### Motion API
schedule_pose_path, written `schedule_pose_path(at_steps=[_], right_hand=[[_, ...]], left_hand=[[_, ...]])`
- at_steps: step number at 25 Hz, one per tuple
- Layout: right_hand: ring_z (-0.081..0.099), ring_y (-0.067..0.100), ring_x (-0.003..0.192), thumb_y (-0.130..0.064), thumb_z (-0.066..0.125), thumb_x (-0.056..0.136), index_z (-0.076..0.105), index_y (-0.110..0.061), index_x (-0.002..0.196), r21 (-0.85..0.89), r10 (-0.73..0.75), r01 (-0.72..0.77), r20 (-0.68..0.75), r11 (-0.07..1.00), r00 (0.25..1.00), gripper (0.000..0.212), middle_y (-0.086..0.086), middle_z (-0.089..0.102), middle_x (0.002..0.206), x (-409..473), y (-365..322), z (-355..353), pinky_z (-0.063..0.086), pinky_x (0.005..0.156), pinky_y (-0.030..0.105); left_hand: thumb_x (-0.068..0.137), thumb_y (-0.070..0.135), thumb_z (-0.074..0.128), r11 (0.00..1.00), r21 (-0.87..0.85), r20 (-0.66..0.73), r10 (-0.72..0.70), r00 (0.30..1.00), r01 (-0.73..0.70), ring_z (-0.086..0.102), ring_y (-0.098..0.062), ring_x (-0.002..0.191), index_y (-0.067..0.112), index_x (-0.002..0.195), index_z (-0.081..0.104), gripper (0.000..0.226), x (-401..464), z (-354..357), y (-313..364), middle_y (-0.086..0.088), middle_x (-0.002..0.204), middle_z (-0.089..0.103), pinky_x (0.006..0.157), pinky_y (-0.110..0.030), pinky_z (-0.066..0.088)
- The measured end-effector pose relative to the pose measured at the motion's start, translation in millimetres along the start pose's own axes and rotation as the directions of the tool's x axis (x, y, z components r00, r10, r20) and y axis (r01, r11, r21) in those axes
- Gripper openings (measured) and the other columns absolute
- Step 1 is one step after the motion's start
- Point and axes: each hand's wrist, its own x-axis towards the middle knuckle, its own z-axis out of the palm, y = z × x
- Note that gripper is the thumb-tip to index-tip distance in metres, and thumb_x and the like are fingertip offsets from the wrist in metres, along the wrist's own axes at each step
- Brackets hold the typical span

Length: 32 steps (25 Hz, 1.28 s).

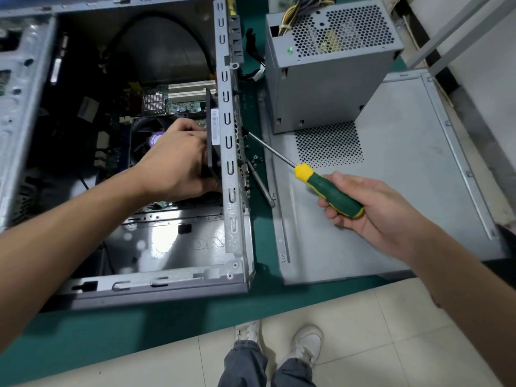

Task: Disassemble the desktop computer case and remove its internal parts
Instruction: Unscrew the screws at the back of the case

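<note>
the open computer case [234, 163] lies on the green table [139, 325]. inside it the left hand [178, 163] grips the black rear fan [210, 141], fingers curled round what looks like its frame. the right hand [371, 208] holds a green-and-yellow screwdriver [329, 191], tip against the case's rear wall

You stand at a repair or electronics workbench. A green mat [173, 325] covers the bench, an opened computer case [231, 174] lies across its left part, a removed side panel [391, 205] and a power supply [329, 65] sit toward its right edge, and pale floor tiles [377, 344] run below its near edge.
</note>
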Motion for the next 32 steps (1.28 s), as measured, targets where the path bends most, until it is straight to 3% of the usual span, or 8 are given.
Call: schedule_pose_path(at_steps=[3, 8, 11, 14, 16, 22, 27, 32], right_hand=[[0.062, 0.018, 0.059, -0.039, 0.06, 0.084, 0.071, -0.009, 0.098, 0.064, 0.014, -0.015, 0.014, 0.998, 1.0, 0.035, 0.012, 0.068, 0.082, -10, 8, 3, 0.048, 0.051, 0.023], [0.068, 0.027, 0.07, -0.021, 0.064, 0.088, 0.064, -0.007, 0.115, -0.038, 0.016, -0.011, 0.131, 0.999, 0.991, 0.031, 0.011, 0.066, 0.081, -8, 4, 25, 0.053, 0.059, 0.028], [0.064, 0.023, 0.064, -0.006, 0.054, 0.093, 0.06, -0.003, 0.106, -0.045, 0.051, -0.047, 0.098, 0.998, 0.994, 0.015, 0.011, 0.063, 0.075, 0, 3, 46, 0.054, 0.058, 0.03], [0.054, 0.019, 0.051, -0.013, 0.056, 0.079, 0.055, -0.008, 0.084, -0.099, 0.099, -0.094, 0.048, 0.991, 0.994, 0.007, 0.007, 0.054, 0.066, 0, 10, 63, 0.047, 0.048, 0.028], [0.051, 0.018, 0.047, -0.016, 0.063, 0.082, 0.054, -0.012, 0.074, -0.177, 0.054, -0.055, -0.012, 0.983, 0.998, 0.012, 0.004, 0.051, 0.06, 0, 16, 74, 0.043, 0.045, 0.026], [0.055, 0.012, 0.044, -0.029, 0.069, 0.089, 0.065, -0.011, 0.079, -0.298, -0.175, 0.12, -0.164, 0.947, 0.971, 0.021, -0.006, 0.054, 0.052, 33, 12, 103, 0.043, 0.043, 0.024], [0.057, 0.027, 0.055, -0.029, 0.066, 0.091, 0.064, -0.003, 0.081, -0.376, -0.25, 0.164, -0.193, 0.912, 0.949, 0.028, 0.023, 0.066, 0.074, 49, 8, 116, 0.052, 0.054, 0.05], [0.059, 0.032, 0.06, -0.025, 0.063, 0.092, 0.06, -0.004, 0.077, -0.505, -0.308, 0.179, -0.183, 0.844, 0.934, 0.025, 0.013, 0.061, 0.067, 51, 4, 117, 0.052, 0.054, 0.042]], left_hand=[[0.073, 0.046, 0.047, 1.0, 0.021, 0.007, -0.004, 1.0, 0.004, 0.061, -0.025, 0.065, 0.042, 0.073, 0.039, 0.009, -1, 1, -1, 0.004, 0.067, 0.062, 0.086, -0.032, 0.028], [0.073, 0.045, 0.046, 1.0, 0.027, 0.008, -0.011, 1.0, 0.01, 0.062, -0.027, 0.065, 0.043, 0.072, 0.037, 0.009, 0, 1, -1, 0.0, 0.065, 0.064, 0.086, -0.032, 0.028], [0.073, 0.044, 0.046, 1.0, 0.023, -0.003, -0.008, 1.0, 0.008, 0.062, -0.027, 0.066, 0.043, 0.072, 0.037, 0.009, -1, 2, -2, 0.003, 0.065, 0.062, 0.087, -0.032, 0.028], [0.072, 0.045, 0.047, 1.0, 0.012, -0.016, 0.0, 1.0, 0.0, 0.062, -0.025, 0.066, 0.042, 0.073, 0.04, 0.008, -1, 2, -2, 0.008, 0.068, 0.058, 0.087, -0.033, 0.029], [0.072, 0.045, 0.047, 1.0, 0.015, -0.027, 0.012, 1.0, -0.012, 0.06, -0.022, 0.065, 0.041, 0.075, 0.041, 0.007, -2, 2, -3, 0.01, 0.067, 0.057, 0.086, -0.033, 0.029], [0.071, 0.044, 0.046, 0.999, 0.021, -0.034, 0.034, 0.999, -0.034, 0.061, -0.021, 0.063, 0.045, 0.075, 0.036, 0.011, -1, 2, -1, 0.017, 0.068, 0.043, 0.083, -0.034, 0.03], [0.072, 0.045, 0.048, 1.0, 0.012, -0.029, 0.015, 0.999, -0.014, 0.061, -0.021, 0.063, 0.046, 0.076, 0.036, 0.013, 0, 2, 0, 0.018, 0.067, 0.044, 0.086, -0.033, 0.029], [0.072, 0.046, 0.048, 1.0, 0.003, -0.012, 0.016, 1.0, -0.016, 0.062, -0.023, 0.064, 0.043, 0.075, 0.041, 0.008, 0, 1, -1, 0.007, 0.065, 0.061, 0.085, -0.033, 0.029]])
